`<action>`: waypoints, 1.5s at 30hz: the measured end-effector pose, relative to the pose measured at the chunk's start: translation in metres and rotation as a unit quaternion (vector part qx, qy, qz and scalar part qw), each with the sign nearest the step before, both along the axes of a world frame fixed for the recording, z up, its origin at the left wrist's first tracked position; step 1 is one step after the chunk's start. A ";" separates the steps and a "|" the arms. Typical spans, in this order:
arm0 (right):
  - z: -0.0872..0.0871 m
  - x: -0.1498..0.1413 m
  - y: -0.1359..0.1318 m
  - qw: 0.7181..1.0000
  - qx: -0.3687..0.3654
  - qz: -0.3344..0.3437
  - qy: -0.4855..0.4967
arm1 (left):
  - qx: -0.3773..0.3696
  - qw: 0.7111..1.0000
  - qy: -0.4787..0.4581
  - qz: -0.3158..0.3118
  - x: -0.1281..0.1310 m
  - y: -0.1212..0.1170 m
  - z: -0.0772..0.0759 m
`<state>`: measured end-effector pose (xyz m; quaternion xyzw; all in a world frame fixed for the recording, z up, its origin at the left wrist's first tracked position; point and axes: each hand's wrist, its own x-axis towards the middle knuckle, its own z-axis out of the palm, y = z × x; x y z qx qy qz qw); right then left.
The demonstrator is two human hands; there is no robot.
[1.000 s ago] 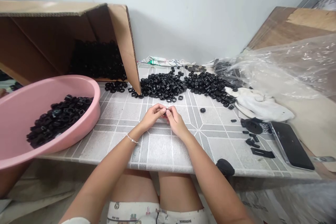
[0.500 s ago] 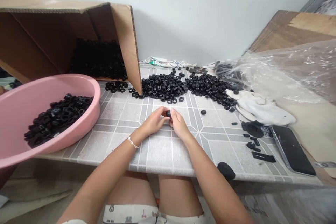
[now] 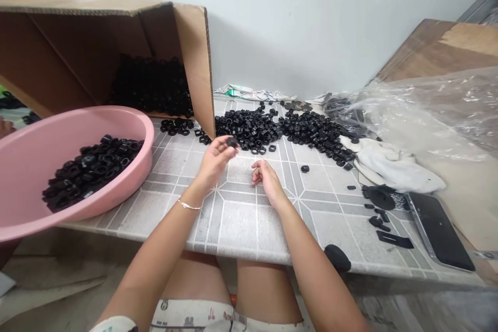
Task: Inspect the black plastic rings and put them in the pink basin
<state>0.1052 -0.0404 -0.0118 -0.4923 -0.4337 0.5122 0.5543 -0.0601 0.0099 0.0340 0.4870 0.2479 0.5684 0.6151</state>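
White wall [image 3: 295, 26] rises behind the tiled grey bench [image 3: 249, 223] where you sit, with a crumpled sheet of clear plastic [image 3: 436, 109] off to your right and an open cardboard box [image 3: 190, 52] to your left, a mass of black nuts [image 3: 151, 85] inside it. In front of the box, a pink basin [image 3: 146, 150] holds another pile of nuts [image 3: 91, 171]. A loose heap of nuts [image 3: 249, 129] spreads across the bench's far side, just beside the box's edge. Nearer your right sit a white cloth [image 3: 397, 168] and a black tablet [image 3: 439, 231]. Your left hand [image 3: 213, 163], a thin bracelet [image 3: 189, 205] on its wrist, is raised above the bench, fingers curled around one black nut [image 3: 232, 142] at the fingertips. Your right hand [image 3: 268, 181] lies low and loosely open, holding nothing, just apart from the left.
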 end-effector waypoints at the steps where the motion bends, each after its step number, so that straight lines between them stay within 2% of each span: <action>1: 0.000 -0.001 0.000 1.000 0.003 0.003 -0.004 | -0.014 0.999 -0.051 0.012 -0.010 0.003 0.008; 3: 0.000 -0.002 0.000 1.000 0.007 0.003 -0.003 | -0.017 0.988 -0.142 0.055 -0.033 0.007 0.024; 6: 0.001 -0.002 0.000 1.000 0.003 0.007 -0.004 | 0.040 0.955 -0.238 0.170 -0.067 0.007 0.042; 8: 0.000 -0.002 0.001 1.000 -0.001 0.016 -0.011 | 0.066 0.939 -0.257 0.218 -0.083 0.006 0.047; 10: -0.001 -0.003 0.001 0.999 0.000 0.027 -0.022 | 0.066 0.935 -0.264 0.226 -0.090 0.008 0.046; 14: 0.000 -0.006 -0.003 0.998 0.011 0.024 -0.058 | -0.019 0.950 -0.263 0.167 -0.082 0.021 0.035; 17: 0.012 0.006 -0.010 0.986 0.022 -0.035 -0.164 | -0.112 0.968 -0.188 0.123 -0.062 0.030 0.021; 20: 0.025 0.044 -0.016 0.937 0.021 -0.146 -0.316 | -0.178 0.981 -0.051 0.056 -0.034 0.025 0.004; 22: 0.026 0.080 -0.015 0.881 0.012 -0.247 -0.403 | -0.216 0.976 0.003 -0.015 -0.015 0.014 -0.004; 23: 0.022 0.098 -0.013 0.856 0.003 -0.261 -0.445 | -0.238 0.970 0.010 -0.057 -0.006 0.007 -0.008; 24: 0.016 0.114 -0.011 0.839 -0.010 -0.251 -0.482 | -0.257 0.961 0.009 -0.098 0.002 0.000 -0.010; 26: 0.000 0.139 -0.007 0.828 -0.031 -0.189 -0.527 | -0.283 0.944 0.016 -0.167 0.014 -0.014 -0.013; 28: -0.016 0.151 -0.003 0.835 -0.006 -0.140 -0.532 | -0.294 0.933 0.040 -0.206 0.021 -0.024 -0.014; 30: -0.026 0.152 0.000 0.855 0.029 -0.138 -0.499 | -0.292 0.929 0.065 -0.218 0.024 -0.029 -0.014; 34: -0.024 0.137 0.015 0.904 0.060 -0.159 -0.392 | -0.276 0.933 0.088 -0.216 0.022 -0.029 -0.015; 36: -0.017 0.128 0.030 0.926 0.054 -0.120 -0.353 | -0.264 0.937 0.095 -0.209 0.021 -0.027 -0.016; 38: -0.010 0.120 0.048 0.930 0.054 -0.075 -0.355 | -0.257 0.941 0.102 -0.194 0.020 -0.025 -0.018; 41: -0.005 0.108 0.072 0.899 0.091 -0.051 -0.425 | -0.249 0.945 0.118 -0.174 0.020 -0.024 -0.021; 45: -0.009 0.094 0.087 0.822 0.100 -0.029 -0.559 | -0.230 0.951 0.132 -0.162 0.018 -0.023 -0.023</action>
